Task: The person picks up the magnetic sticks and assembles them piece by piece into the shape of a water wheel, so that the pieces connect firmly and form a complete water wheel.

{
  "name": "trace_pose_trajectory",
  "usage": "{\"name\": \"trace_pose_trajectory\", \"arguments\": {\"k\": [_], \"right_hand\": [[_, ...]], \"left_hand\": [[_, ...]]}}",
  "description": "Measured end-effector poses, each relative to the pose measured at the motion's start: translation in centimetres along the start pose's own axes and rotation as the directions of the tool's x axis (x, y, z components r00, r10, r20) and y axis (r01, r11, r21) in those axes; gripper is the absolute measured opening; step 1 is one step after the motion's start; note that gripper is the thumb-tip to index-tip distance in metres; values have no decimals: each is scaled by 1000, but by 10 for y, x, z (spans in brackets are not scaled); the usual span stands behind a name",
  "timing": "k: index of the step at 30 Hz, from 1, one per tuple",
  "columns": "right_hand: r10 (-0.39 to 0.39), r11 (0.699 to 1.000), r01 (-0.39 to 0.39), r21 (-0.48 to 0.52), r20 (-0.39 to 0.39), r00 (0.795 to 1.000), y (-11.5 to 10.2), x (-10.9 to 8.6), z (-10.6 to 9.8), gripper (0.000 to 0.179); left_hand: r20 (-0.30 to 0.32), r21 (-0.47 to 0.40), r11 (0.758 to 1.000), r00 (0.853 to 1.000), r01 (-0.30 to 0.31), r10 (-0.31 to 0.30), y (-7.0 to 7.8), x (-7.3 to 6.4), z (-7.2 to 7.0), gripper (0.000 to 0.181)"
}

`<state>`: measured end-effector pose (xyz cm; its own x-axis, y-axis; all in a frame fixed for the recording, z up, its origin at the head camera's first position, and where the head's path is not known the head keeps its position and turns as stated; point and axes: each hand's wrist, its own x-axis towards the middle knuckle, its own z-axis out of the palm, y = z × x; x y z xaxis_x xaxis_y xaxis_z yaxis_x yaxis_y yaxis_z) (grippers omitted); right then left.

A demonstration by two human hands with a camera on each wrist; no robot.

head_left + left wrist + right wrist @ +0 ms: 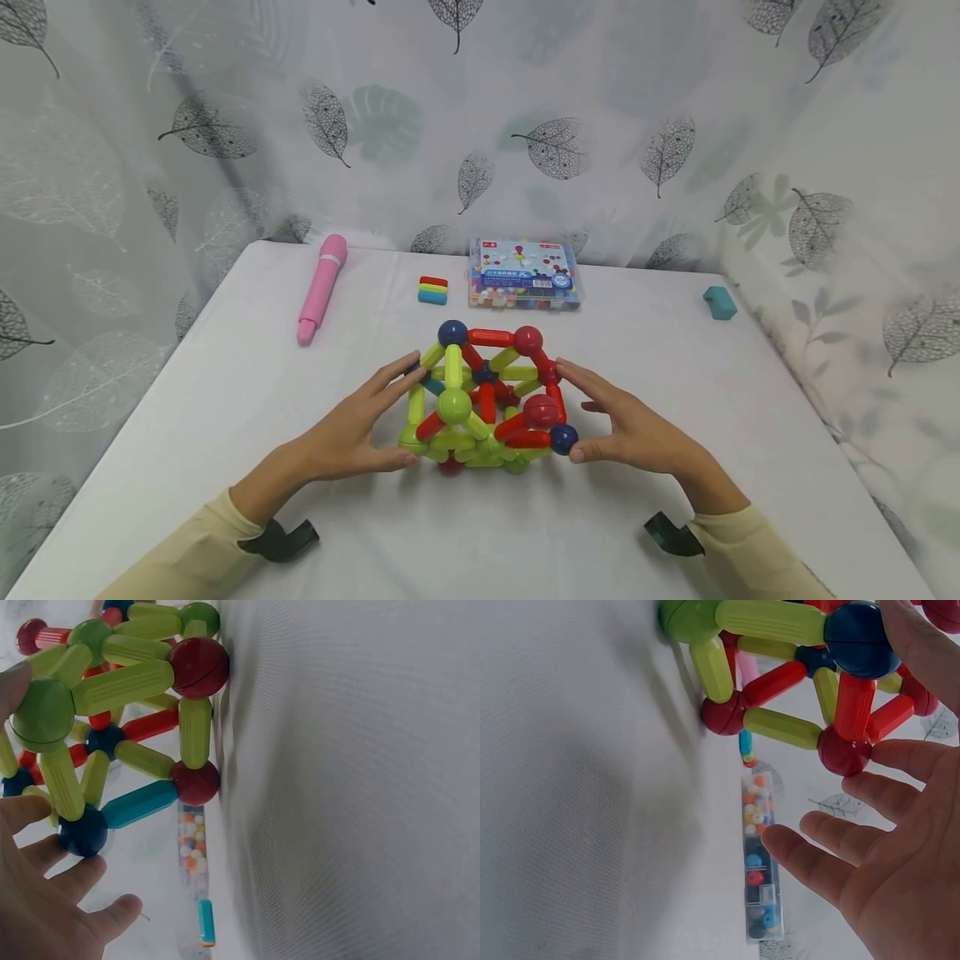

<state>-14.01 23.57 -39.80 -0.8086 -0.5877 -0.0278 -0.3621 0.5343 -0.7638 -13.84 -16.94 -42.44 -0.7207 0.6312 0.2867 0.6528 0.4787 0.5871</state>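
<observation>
A frame of magnetic rods and balls (453, 406) in lime, red, dark blue and teal is in the middle of the white table. My left hand (337, 437) holds its left side, thumb at a green ball (43, 712) and fingertips at a dark blue ball (82, 831). On the other side, my right hand (645, 425) grips it with the thumb by a dark blue ball (862, 639) and the index and middle fingertips on a red ball (844, 750). The other fingers of both hands are spread. Whether the frame's underside touches the table cannot be told.
Behind the frame lies a clear plastic box (525, 275) with a printed label and colored beads. Left of it are a short stack of colored rods (432, 290) and a pink pen-shaped tool (322, 288). A teal block (720, 302) sits far right, before the leaf-patterned curtain (555, 150).
</observation>
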Motion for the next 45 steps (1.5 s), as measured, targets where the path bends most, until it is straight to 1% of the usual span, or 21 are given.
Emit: {"name": "trace_pose_trajectory", "arguments": {"k": [6, 9, 13, 21, 24, 28, 31, 34, 36, 38, 39, 41, 43, 45], "right_hand": [[-14, 1000, 13, -8, -2, 1000, 0, 1, 1, 101], [-19, 1000, 19, 1, 3, 1000, -2, 3, 2, 102], [-15, 1000, 15, 1, 8, 1000, -6, 8, 7, 103], [-18, 999, 18, -33, 3, 1000, -17, 17, 18, 105], [-6, 999, 7, -37, 8, 1000, -21, 21, 22, 106], [12, 999, -12, -48, 8, 1000, -24, 24, 26, 106], [-2, 999, 3, -51, 23, 1000, -24, 25, 24, 105], [-26, 999, 27, -31, 18, 999, -19, 28, 14, 95], [-32, 999, 31, -26, -10, 999, -12, 37, 4, 85], [-16, 999, 15, -36, -49, 999, -5, 55, -7, 76], [-9, 999, 6, -50, -64, 998, -1, 66, -11, 73], [8, 997, -14, -81, -68, 998, 5, 94, -18, 69], [19, 992, -26, -124, -51, 999, 8, 124, -21, 68], [18, 986, -21, -166, -19, 1000, 7, 155, -21, 64]], "left_hand": [[-4, 4, 1000, 1000, 1, -1, 0, -1, -1, 101], [-6, 9, 1000, 1000, 7, -7, 0, -4, -3, 101], [-7, 22, 1000, 1000, 19, -19, -1, -11, -8, 101], [-17, 42, 999, 1000, 24, -24, -4, -28, -19, 102], [-20, 51, 998, 999, 38, -37, -7, -34, -21, 103], [-27, 56, 998, 999, 35, -34, -11, -39, -23, 104], [-31, 49, 999, 999, 22, -20, -12, -41, -23, 104], [-30, 41, 999, 999, 16, -15, -12, -40, -23, 103], [-29, 38, 999, 999, 14, -13, -11, -40, -23, 102], [-32, 35, 999, 999, 15, -14, -10, -40, -23, 102], [-34, 32, 999, 999, 16, -15, -10, -40, -23, 102], [-35, 33, 999, 999, 17, -15, -10, -41, -23, 102], [-34, 38, 999, 999, 17, -16, -10, -41, -23, 102], [-36, 48, 999, 999, 13, -11, -10, -43, -24, 102]]}}
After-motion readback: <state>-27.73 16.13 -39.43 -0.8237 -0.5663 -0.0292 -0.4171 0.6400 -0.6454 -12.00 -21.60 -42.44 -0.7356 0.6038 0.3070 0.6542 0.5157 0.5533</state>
